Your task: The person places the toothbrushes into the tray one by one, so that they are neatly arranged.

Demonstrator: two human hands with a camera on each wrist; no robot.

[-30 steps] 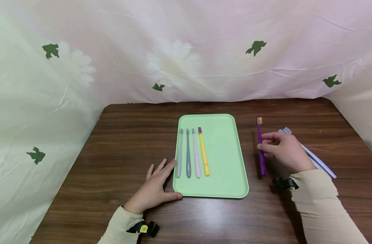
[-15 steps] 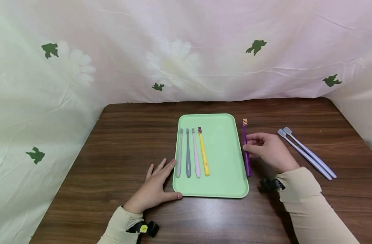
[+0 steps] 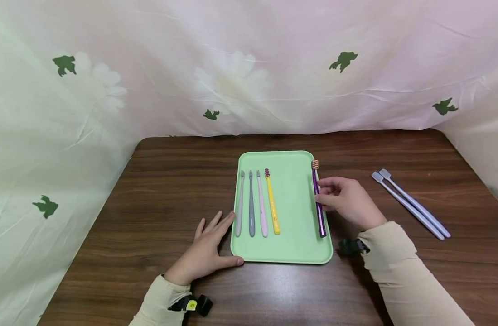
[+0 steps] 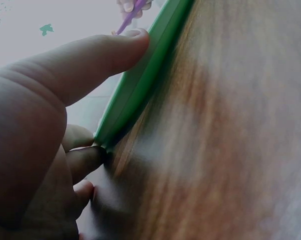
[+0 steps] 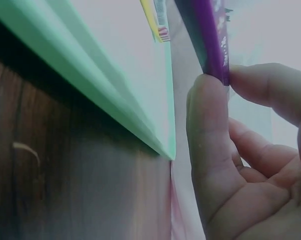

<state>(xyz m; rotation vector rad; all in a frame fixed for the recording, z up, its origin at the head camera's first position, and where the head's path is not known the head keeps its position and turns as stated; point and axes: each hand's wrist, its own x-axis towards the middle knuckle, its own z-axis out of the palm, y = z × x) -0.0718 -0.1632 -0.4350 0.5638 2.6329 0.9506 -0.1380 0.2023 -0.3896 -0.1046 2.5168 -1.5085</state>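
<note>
My right hand (image 3: 350,202) pinches a purple toothbrush (image 3: 318,206) with orange bristles between thumb and fingertips. In the head view it appears over the right side of a green tray (image 3: 299,246), bristle end away from me; the right wrist view shows it held above the rim. At the tray's near left corner, my left hand (image 3: 204,258) rests with fingers spread, thumb touching the front rim. Side by side on the tray lie a light grey toothbrush (image 3: 239,213), a dark grey toothbrush (image 3: 251,213), a pale pink toothbrush (image 3: 263,215) and a yellow toothbrush (image 3: 273,208).
Two pale blue toothbrushes (image 3: 412,206) lie slanted on the brown wooden table (image 3: 183,181), right of my right hand. Behind the table hangs a light curtain (image 3: 273,90) with green bird shapes.
My right hand has carried the purple toothbrush leftward, from the table right of the tray to above its right side. Both pale blue toothbrushes are uncovered. The left hand has stayed put.
</note>
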